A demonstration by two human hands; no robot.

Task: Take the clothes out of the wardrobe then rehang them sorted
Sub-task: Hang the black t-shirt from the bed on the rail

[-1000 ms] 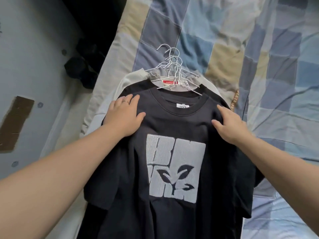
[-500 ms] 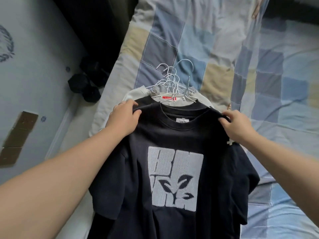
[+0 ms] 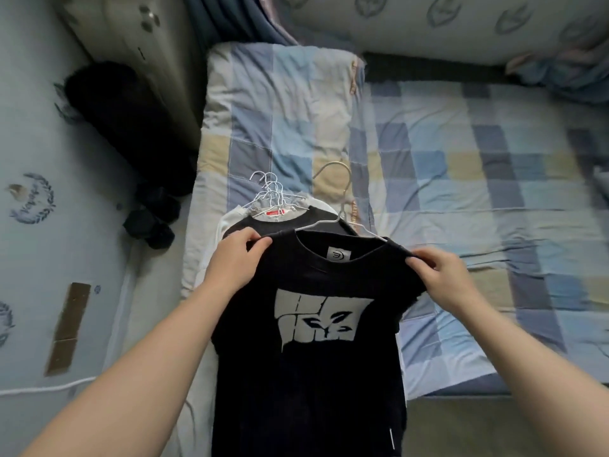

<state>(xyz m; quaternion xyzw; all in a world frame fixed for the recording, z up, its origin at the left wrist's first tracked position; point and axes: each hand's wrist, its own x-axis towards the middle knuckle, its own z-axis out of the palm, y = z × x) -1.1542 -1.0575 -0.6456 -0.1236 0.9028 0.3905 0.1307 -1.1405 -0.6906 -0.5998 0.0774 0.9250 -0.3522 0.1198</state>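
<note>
Landmark: the pile of hangered clothes [image 3: 260, 225], lying on the checked quilt [image 3: 461, 199], with its bunch of white wire hooks [image 3: 268, 192] at the far end.
Black T-shirt [image 3: 306, 374]: held up on the near side of the pile, print facing the camera, its collar overlapping the pile's near edge and its body hanging down away from the pile.
Wire hanger [image 3: 342, 211]: seated in the T-shirt's neck. Its hook stands just right of the pile's hooks and appears clear of them.
Left hand [image 3: 235, 258]: fingers and thumb pinch the shirt's left shoulder, just in front of the pile.
Right hand [image 3: 445, 275]: pinches the right shoulder, to the right of the pile and apart from it.
Step in hand (judged): separating this one shirt from the pile for sorting.
Technique: keep both shoulders level so the hanger stays seated, and lift before moving sideways from the pile.
Risk: a tilted shoulder line may slip the wire out of the neck, or swing the hook into the pile's hooks.
</note>
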